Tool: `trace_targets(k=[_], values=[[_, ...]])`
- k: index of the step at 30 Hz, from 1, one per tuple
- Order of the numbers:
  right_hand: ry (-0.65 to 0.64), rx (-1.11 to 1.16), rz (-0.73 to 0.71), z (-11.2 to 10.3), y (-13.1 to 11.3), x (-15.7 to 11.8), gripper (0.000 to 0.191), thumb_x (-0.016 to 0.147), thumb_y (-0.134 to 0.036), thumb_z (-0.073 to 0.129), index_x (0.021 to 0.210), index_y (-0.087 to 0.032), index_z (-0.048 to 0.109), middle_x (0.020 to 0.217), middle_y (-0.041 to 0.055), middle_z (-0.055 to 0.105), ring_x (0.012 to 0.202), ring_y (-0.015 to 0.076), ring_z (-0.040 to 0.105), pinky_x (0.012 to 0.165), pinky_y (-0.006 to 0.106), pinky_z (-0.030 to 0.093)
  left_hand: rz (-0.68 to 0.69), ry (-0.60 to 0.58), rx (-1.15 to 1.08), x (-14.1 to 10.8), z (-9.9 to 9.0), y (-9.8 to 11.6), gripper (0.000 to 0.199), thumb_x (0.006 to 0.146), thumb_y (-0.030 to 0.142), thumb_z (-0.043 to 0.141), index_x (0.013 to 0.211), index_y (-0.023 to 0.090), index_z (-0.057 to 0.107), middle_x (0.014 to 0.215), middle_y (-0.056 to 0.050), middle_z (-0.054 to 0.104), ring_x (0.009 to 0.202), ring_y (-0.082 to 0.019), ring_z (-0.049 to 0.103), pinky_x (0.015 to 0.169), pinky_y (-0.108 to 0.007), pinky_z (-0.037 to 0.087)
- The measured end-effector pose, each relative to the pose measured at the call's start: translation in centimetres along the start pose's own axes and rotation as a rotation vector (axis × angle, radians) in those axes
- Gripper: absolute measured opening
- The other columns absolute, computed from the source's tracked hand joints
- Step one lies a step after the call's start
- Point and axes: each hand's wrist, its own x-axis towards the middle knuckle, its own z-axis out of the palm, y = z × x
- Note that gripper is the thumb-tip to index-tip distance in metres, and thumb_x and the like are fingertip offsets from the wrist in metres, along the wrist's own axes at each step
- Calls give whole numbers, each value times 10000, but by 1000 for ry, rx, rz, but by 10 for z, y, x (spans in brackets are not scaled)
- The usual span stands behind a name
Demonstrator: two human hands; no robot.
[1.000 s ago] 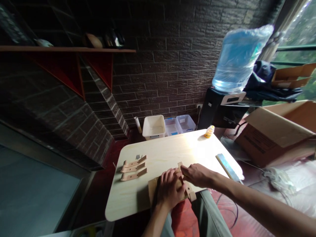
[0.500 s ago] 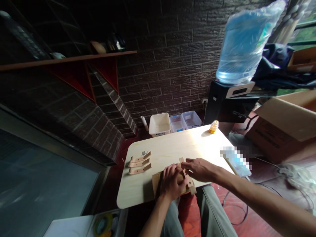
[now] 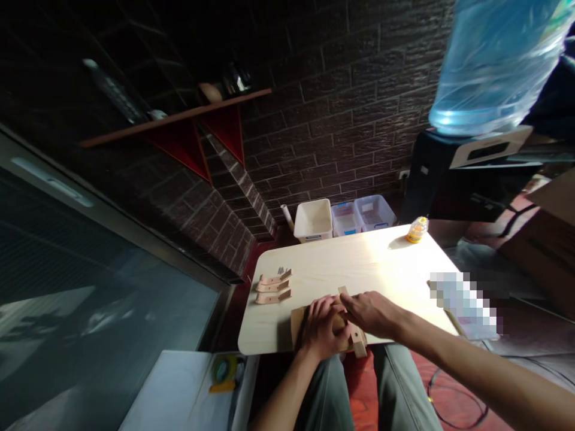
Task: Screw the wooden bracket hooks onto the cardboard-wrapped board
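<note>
At the table's near edge lies a brown box-like wooden piece [image 3: 297, 323], partly hidden under my hands. Along its right side runs a pale wooden strip [image 3: 358, 341] with a dark hole near its lower end. My left hand [image 3: 324, 328] grips the wooden piece from above, fingers over its top and thumb toward the strip. Against the strip's upper part, the fingers of my right hand [image 3: 369, 311] are pinched together; what they hold is too small to make out. Several bent wooden pieces [image 3: 274, 296] with holes lie at the table's left, beside small dark screw-like bits [image 3: 281, 270].
A yellow-and-clear bottle [image 3: 417, 230] stands at the far right corner of the pale table [image 3: 323, 263]. Behind the table are a cream bin [image 3: 313, 219] and clear plastic boxes [image 3: 375, 213]. A large water jug [image 3: 489, 78] sits on a black dispenser at right.
The view has swung, so the table and shelf appear farther right. Both hands stay on the wooden piece and strip, with the right fingers slightly repositioned.
</note>
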Motion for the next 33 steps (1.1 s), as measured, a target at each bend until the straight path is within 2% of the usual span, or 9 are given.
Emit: trace_targets(k=[5, 9, 14, 19, 29, 33], values=[[1, 105, -12, -24, 7, -3, 236, 1042, -330, 395, 1152, -180, 540, 965, 93, 737, 746, 207, 693, 584, 286, 345, -7, 20, 2, 1, 0, 1, 409, 822, 358, 673, 1213, 276, 586, 1360, -72, 590, 1312, -298, 501, 1145, -508, 373], [44, 167, 50, -37, 12, -16, 149, 1019, -316, 434, 1025, -204, 533, 898, 49, 708, 708, 178, 656, 589, 288, 313, 7, 15, -17, 2, -3, 1, 422, 850, 376, 655, 1258, 295, 586, 1378, -64, 584, 1320, -291, 495, 1150, -507, 356], [52, 247, 66, -24, 16, -31, 101, 1000, -272, 455, 994, -207, 532, 889, 35, 681, 701, 161, 622, 612, 279, 332, -1, -5, -20, 0, -8, 3, 417, 871, 400, 645, 1273, 303, 591, 1402, -58, 570, 1344, -285, 476, 1166, -511, 322], [50, 255, 71, -8, 12, -26, 123, 1006, -288, 455, 995, -204, 544, 906, 39, 674, 733, 166, 626, 637, 276, 358, 8, 7, -18, -4, -9, 2, 424, 871, 397, 651, 1281, 305, 593, 1401, -57, 571, 1346, -282, 471, 1161, -505, 326], [-27, 118, 85, -9, -6, -14, 155, 1007, -250, 444, 1060, -174, 569, 956, 68, 685, 771, 173, 649, 659, 284, 399, 10, 47, -61, -8, -12, 0, 421, 853, 373, 657, 1264, 319, 581, 1383, -41, 579, 1314, -273, 489, 1151, -487, 335], [-36, 55, 10, -9, -10, -8, 173, 951, -153, 480, 1092, -152, 581, 990, 89, 676, 844, 195, 639, 727, 306, 466, 5, 47, -98, -9, -12, -4, 415, 849, 368, 665, 1251, 320, 577, 1367, -42, 587, 1307, -279, 495, 1149, -501, 339]])
